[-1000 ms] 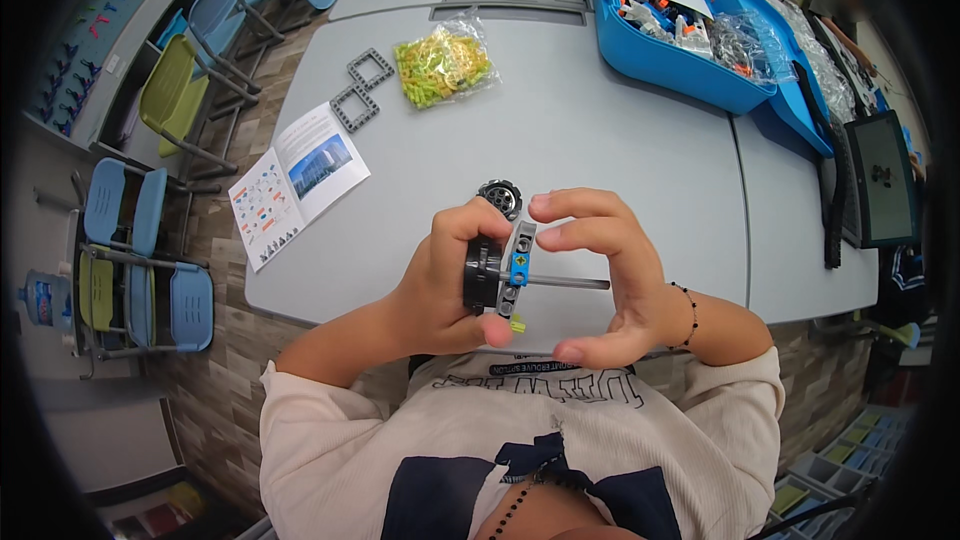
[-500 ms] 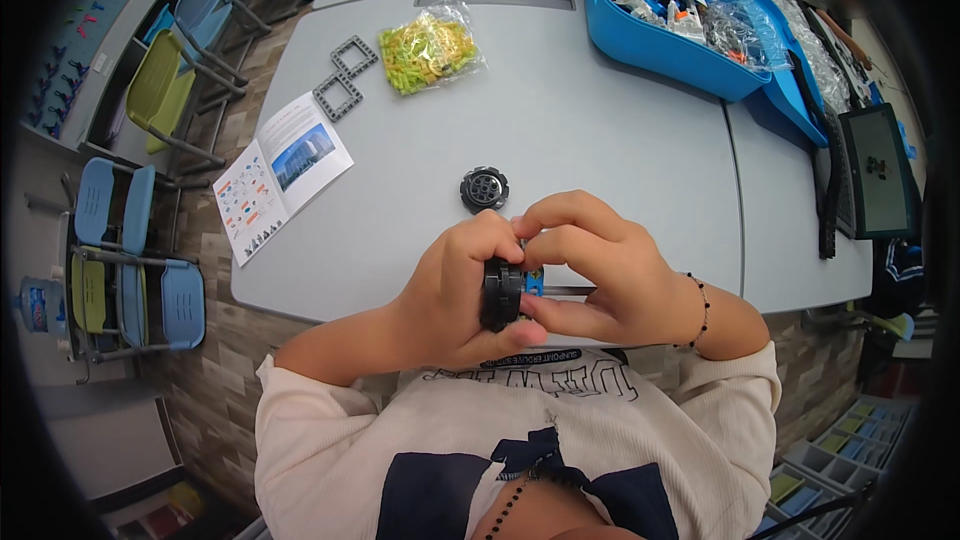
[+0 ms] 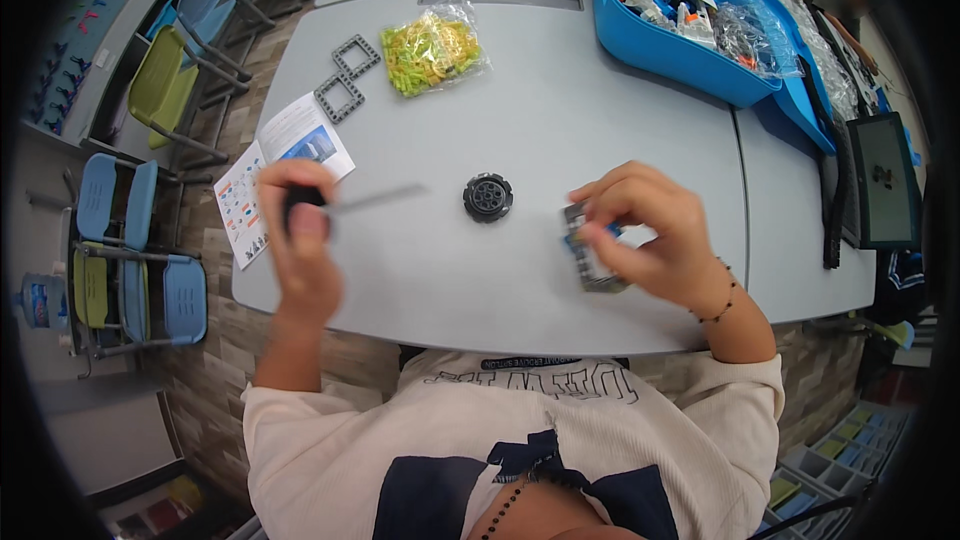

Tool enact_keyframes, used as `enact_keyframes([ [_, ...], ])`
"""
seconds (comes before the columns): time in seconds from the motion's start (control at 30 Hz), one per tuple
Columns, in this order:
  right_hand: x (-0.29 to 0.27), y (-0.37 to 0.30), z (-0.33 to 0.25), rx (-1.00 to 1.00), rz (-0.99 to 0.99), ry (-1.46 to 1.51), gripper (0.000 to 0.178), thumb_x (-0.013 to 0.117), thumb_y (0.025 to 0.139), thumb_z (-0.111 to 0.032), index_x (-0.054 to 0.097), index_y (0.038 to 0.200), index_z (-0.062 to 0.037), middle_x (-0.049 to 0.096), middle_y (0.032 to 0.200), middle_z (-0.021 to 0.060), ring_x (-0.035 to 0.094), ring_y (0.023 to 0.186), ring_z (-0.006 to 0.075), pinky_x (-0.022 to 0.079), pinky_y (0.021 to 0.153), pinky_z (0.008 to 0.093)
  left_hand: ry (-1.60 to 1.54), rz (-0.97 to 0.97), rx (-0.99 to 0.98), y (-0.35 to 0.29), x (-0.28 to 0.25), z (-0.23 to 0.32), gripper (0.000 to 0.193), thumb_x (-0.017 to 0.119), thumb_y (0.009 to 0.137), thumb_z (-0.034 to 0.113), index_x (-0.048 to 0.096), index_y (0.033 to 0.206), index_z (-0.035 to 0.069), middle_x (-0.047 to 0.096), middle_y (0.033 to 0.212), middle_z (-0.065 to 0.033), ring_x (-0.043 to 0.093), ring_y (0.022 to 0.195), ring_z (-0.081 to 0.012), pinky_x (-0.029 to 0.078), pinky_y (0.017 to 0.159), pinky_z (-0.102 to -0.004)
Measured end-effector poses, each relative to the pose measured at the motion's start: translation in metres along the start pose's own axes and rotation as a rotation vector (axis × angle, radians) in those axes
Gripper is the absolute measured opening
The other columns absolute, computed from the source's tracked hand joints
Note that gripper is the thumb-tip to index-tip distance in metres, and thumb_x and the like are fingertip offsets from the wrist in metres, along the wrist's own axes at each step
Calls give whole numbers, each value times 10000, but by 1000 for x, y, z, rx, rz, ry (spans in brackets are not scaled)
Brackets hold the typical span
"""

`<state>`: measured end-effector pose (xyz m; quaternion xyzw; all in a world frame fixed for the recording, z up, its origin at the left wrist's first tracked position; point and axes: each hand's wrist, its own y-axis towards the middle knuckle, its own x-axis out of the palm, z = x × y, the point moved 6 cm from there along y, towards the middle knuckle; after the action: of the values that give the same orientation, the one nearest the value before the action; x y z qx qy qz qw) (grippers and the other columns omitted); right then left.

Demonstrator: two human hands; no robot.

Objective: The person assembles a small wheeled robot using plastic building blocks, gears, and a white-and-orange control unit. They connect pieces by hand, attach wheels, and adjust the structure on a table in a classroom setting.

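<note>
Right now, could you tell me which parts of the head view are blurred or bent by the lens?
In the head view, motion blur smears the left hand, the thin grey rod it holds and the right hand over the grey block piece; the black wheel stays sharp; the fisheye bows the table edge, and the corners fall to black.

A black wheel on a thin grey axle (image 3: pixel 375 200) is pinched in the left hand (image 3: pixel 300 240), the axle pointing toward three o'clock, blurred; a small grey and blue brick assembly (image 3: pixel 590 255) sits under the right hand (image 3: pixel 655 235), touching the table; a loose black wheel (image 3: pixel 488 197) lies flat between them.
</note>
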<state>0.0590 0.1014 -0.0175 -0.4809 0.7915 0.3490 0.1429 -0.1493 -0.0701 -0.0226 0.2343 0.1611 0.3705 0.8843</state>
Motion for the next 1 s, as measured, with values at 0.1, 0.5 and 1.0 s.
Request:
enact_keyframes([
  [0.1, -14, 2, 38, 219, 36, -33, 107, 696, 800, -43, 597, 817, -6, 624, 858, 72, 634, 755, 133, 563, 646, 246, 142, -56, -61, 8, -17, -17, 236, 435, 955, 288, 427, 1029, 64, 436, 863, -22, 358, 722, -76, 333, 656, -221],
  [0.5, 1, 7, 4, -59, 22, -454, 283, 693, 767, -196, 614, 977, -24, 614, 916, 122, 579, 886, 292, 446, 789, 402, -9, -492, -387, -26, 57, -47, 446, 481, 960, 458, 412, 1119, 47, 477, 899, -63, 469, 763, -140, 419, 719, -274],
  [1.0, 80, -16, -34, -321, -249, 59, 192, 626, 783, -123, 466, 809, -20, 511, 652, 96, 558, 554, 305, 463, 493, 395, 262, -546, 464, -60, 79, 29, 415, 702, 801, 257, 455, 1043, 28, 510, 832, -117, 512, 646, -267, 445, 570, -361],
])
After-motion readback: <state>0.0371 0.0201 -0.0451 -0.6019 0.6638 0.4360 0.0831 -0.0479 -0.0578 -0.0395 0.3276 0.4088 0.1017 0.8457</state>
